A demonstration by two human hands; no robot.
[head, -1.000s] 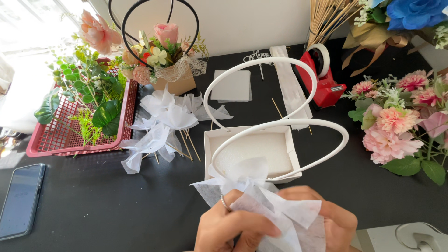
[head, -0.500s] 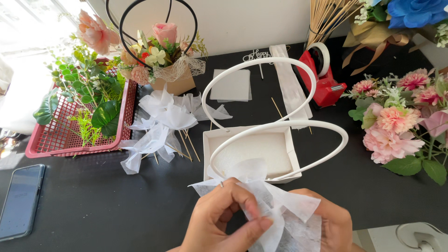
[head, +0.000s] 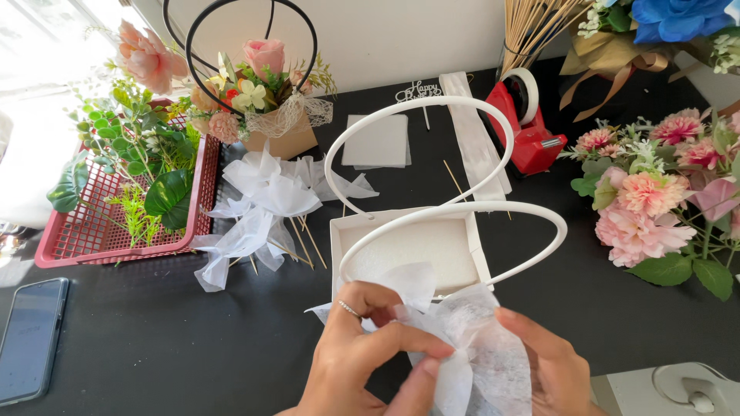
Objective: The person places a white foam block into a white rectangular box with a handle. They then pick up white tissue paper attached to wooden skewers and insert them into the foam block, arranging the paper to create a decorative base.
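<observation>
White mesh bow sits at 6 o'clock, just before the box; left hand pinches its knot closed while right hand cups underneath, keeping loops spread.

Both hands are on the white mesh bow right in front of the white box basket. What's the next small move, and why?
Probably pinch the gathered middle tight with the left hand while the right hand fans the loops. The white mesh bow looks bunched and uneven, hangs unattached at the front edge of the white box basket, and no tie shows at its centre.
</observation>
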